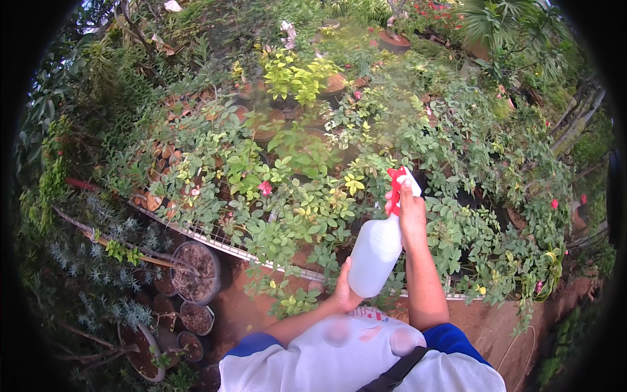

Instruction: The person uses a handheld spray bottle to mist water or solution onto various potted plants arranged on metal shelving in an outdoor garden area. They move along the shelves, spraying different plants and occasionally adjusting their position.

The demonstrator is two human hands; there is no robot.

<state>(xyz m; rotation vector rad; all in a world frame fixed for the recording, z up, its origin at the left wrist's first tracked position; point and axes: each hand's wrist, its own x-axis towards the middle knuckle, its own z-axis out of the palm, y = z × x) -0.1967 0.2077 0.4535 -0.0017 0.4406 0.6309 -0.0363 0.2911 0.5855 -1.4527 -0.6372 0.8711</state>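
Note:
A translucent white plastic spray bottle (374, 255) is held tilted in front of my chest, its red and white trigger head (400, 188) uppermost. My right hand (411, 210) is wrapped around the neck and trigger head, the thumb lying along its back. Cupped against the lower left side of the bottle is my left hand (347, 289). Just beyond the bottle spread leafy rose plants (303, 210), some leaves yellowish, with a pink rose bloom (265, 188) to the left. Whether the trigger is squeezed cannot be told.
A white metal rack edge (235, 251) runs along the near side of the plants. Potted plants, one in a large round pot (196, 272), stand at the lower left with a slanting branch above. More pots (394, 41) and a fan palm (509, 29) are farther back.

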